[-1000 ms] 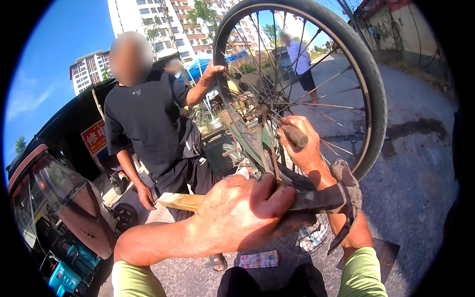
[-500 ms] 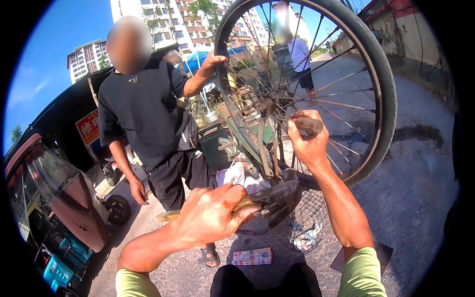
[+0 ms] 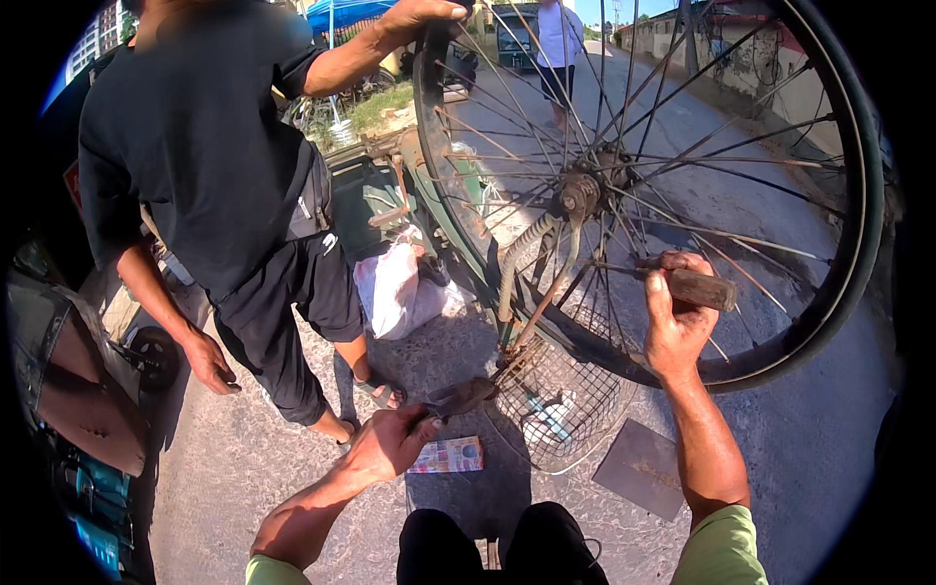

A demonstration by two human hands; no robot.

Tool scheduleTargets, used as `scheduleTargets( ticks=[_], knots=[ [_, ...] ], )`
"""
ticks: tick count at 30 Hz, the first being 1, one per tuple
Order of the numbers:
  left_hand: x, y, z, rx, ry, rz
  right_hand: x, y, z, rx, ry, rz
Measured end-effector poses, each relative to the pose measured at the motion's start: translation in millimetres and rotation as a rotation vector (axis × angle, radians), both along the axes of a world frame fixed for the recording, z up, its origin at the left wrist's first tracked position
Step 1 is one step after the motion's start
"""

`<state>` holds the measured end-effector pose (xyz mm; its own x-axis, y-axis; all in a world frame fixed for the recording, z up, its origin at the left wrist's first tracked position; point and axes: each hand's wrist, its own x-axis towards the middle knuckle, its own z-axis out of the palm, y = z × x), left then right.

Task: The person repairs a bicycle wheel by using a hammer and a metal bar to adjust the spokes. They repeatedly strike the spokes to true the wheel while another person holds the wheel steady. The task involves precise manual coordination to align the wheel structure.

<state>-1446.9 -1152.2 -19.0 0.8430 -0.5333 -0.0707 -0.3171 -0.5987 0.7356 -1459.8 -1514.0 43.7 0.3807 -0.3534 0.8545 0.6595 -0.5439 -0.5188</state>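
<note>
A spoked bicycle wheel [image 3: 858,263] stands raised in front of me, its rusty hub [image 3: 582,195] in full view. My right hand [image 3: 680,327] is closed round a wooden-handled screwdriver [image 3: 704,290], whose thin shaft points left among the spokes below the hub. Low on the left, my left hand [image 3: 388,444] grips a hand tool with a dark head [image 3: 461,397]; its exact kind is unclear. That head is close to the lower end of the rusty frame tubes [image 3: 541,317]. Another person's hand [image 3: 421,14] rests on the tyre's upper left.
A wire basket [image 3: 609,405] is under the wheel, with small items inside. Nearby lie a white bag [image 3: 405,292], a colourful printed packet [image 3: 448,455] and a dark flat sheet [image 3: 643,468]. The person in black [image 3: 210,146] stands at left; another in white [image 3: 559,44] is farther back.
My view has tilted downward. The left hand and its tool have dropped toward the ground, away from the wheel. My right hand still holds the screwdriver, now lower relative to the hub.
</note>
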Motion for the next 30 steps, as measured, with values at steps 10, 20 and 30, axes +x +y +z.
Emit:
scheduleTargets(
  ticks=[10,20,30],
  knots=[
    [-65.2,73.6,53.9,0.183,0.466,0.322,-28.0,22.9,24.3,0.25,0.368,0.037],
    [-92.2,115.9,181.2,0.231,0.645,0.558,-33.1,80.3,132.3,-0.25,0.501,0.138],
    [9.0,125.5,171.0,0.075,0.74,0.465,45.2,171.1,177.5,-0.486,0.6,0.115]
  ],
)
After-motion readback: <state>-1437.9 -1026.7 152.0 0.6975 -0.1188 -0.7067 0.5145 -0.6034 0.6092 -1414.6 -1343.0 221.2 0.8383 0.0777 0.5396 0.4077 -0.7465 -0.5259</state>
